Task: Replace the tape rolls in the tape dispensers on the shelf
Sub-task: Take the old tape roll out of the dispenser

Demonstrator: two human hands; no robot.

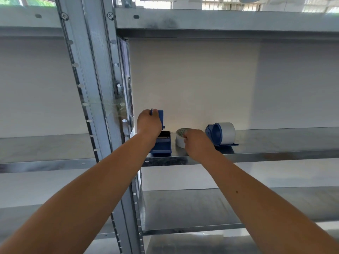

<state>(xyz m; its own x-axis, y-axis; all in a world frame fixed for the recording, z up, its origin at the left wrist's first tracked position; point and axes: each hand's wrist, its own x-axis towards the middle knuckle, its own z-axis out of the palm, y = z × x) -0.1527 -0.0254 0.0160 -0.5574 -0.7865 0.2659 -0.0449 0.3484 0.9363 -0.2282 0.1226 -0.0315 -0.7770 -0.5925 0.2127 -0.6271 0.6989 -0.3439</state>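
Galvanised steel shelf (275, 140) runs across the middle of the frame, carrying two blue dispensers. The left hand (149, 123), just left of centre, is clenched over the raised top of the left dispenser (162, 147), whose cradle looks empty. The right hand (197, 143), at centre, grips a white tape roll (180, 137) standing on edge on the shelf, just beside that dispenser. Right of centre, the second dispenser (213, 133) already carries a full white roll (228, 132). The step in hand seems to be loading the left dispenser; next the roll likely needs lifting and seating squarely while the left hand keeps the dispenser braced.
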